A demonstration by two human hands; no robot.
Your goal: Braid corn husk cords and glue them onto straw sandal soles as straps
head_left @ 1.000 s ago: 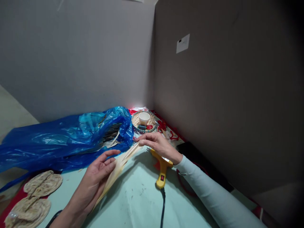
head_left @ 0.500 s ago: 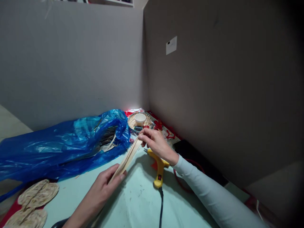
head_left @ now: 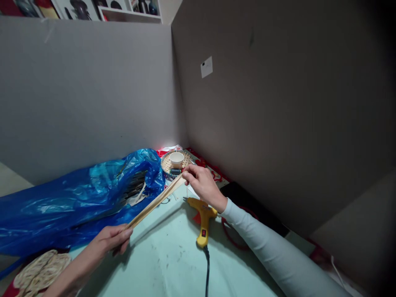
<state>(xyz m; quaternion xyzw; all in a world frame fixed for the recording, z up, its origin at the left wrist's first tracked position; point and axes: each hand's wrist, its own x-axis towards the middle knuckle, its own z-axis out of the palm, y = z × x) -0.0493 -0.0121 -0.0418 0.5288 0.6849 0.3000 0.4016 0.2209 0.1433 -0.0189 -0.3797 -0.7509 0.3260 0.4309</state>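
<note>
A pale, folded fibre strip [head_left: 157, 201], tan and flat like a dried husk or leaf, stretches at a slant above the table. Its lower left end is pinched by my left hand [head_left: 108, 240], thumb on top. At the upper right end, the fingertips of my right hand [head_left: 204, 183] close on the strip. Below my right hand lies a yellow glue gun [head_left: 202, 225], its nozzle pointing to the upper left and its black cord running toward me. The strip's exact material is unclear.
A blue plastic bag [head_left: 77, 202] full of dark and pale strips spreads along the left. A woven basket [head_left: 166, 163] with a white bowl [head_left: 177, 159] stands in the corner. Coiled pale braid work [head_left: 41, 270] lies lower left. Grey partitions [head_left: 93, 95] enclose the table [head_left: 167, 264].
My left hand has slid down and left along the strip, drawing it out longer and narrower between the hands. My right hand keeps its pinch. The view has tilted up and shifted slightly right.
</note>
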